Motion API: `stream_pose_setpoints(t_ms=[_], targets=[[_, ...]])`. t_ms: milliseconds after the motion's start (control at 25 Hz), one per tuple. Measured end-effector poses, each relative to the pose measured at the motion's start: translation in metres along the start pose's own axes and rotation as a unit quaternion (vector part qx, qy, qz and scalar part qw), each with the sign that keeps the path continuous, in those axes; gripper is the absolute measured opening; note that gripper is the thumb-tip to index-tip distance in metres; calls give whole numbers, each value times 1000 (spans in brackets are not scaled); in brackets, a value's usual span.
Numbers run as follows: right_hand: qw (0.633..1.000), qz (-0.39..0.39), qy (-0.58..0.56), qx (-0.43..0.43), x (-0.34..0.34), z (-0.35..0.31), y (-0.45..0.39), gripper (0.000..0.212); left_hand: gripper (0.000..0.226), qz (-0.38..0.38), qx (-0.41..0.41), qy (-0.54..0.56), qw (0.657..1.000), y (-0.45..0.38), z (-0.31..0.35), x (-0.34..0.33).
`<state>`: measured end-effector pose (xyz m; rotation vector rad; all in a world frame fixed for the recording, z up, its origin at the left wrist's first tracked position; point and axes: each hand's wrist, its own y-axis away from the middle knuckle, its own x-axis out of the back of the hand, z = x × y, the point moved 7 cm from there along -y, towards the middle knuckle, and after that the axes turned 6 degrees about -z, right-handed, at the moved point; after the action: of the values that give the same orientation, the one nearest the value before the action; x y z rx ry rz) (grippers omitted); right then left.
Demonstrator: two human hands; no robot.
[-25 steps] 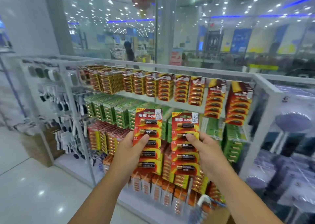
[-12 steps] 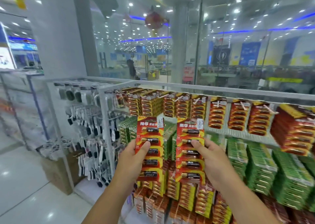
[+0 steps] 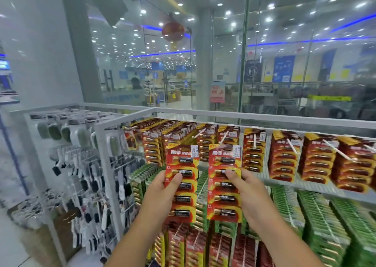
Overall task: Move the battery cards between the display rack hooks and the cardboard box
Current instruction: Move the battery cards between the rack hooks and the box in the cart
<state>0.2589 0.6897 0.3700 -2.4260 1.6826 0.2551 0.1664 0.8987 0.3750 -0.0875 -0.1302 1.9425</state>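
head: l hand (image 3: 160,193) & r hand (image 3: 249,193) raised, thumb-front grip, battery cards (image 3: 181,182)

Off to the left, a white wire rack (image 3: 67,165) loaded with socks (image 3: 91,183) and brushes (image 3: 55,131). Behind, glass wall (image 3: 284,73), grey pillar (image 3: 204,63), red lantern (image 3: 173,31) hanging up top, ceiling spotlights (image 3: 233,24) everywhere.

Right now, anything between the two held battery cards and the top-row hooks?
Nothing visible. The left hand and right hand each hold a red battery card upright before the rack; the white hooks behind them project free, already hung with cards.
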Motion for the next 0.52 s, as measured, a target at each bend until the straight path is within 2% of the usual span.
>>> stream_pose_setpoints(t_ms=[240, 520], targets=[[999, 47, 20, 0, 0, 9, -58, 21, 17, -34, 20, 4, 999, -89, -22, -10], [991, 123, 43, 9, -5, 16, -83, 20, 17, -113, 23, 31, 993, -150, -41, -19]])
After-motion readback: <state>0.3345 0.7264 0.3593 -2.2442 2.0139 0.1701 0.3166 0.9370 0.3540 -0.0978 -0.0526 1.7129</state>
